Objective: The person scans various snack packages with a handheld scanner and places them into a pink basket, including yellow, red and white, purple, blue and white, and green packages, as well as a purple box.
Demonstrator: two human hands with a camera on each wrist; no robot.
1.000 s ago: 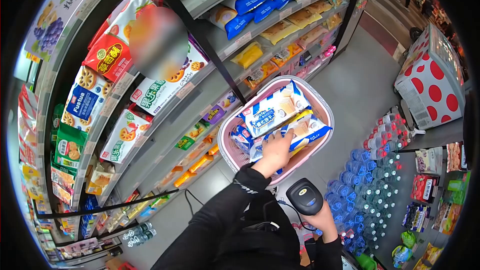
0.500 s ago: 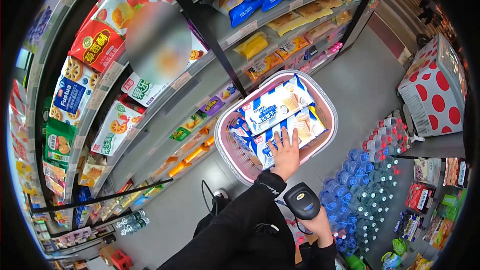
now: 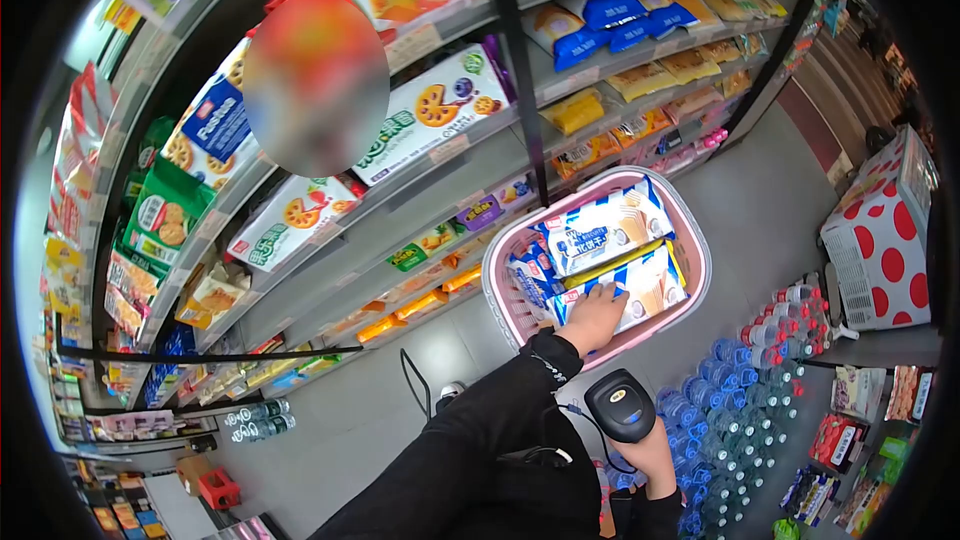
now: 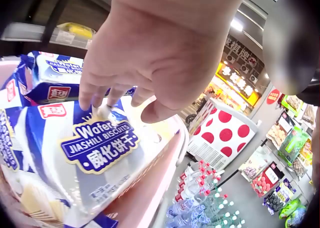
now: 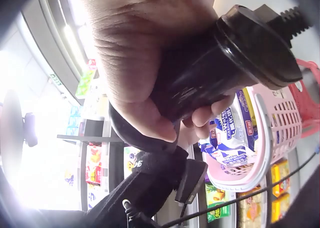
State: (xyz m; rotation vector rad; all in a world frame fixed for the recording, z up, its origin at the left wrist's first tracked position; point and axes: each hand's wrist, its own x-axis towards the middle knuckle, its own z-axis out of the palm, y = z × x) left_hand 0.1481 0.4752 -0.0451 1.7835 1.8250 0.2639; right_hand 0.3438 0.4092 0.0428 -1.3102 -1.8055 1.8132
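Observation:
A pink basket (image 3: 500, 302) holds several blue-and-white wafer packs. My left hand (image 3: 592, 318) is over the nearer pack (image 3: 655, 285); in the left wrist view the bent fingers and thumb of the left hand (image 4: 150, 63) grip the upper edge of a wafer pack (image 4: 100, 163). A second pack (image 3: 605, 230) lies beside it, toward the shelves. Below and right of the basket, my right hand (image 3: 650, 452) holds a black handheld scanner (image 3: 620, 405). Its handle (image 5: 195, 78) is wrapped by the right hand (image 5: 145, 58) in the right wrist view.
Shelves of packaged snacks (image 3: 440, 105) run along the left and top. Bottles (image 3: 740, 410) stand in rows on the floor at right, below a red-dotted white box (image 3: 880, 240). A black cable (image 5: 250, 194) crosses below the basket in the right wrist view.
The head view has shifted, so the basket appears farther right. The left hand's spread fingers have bent in on the nearer pack. The right hand still holds the scanner.

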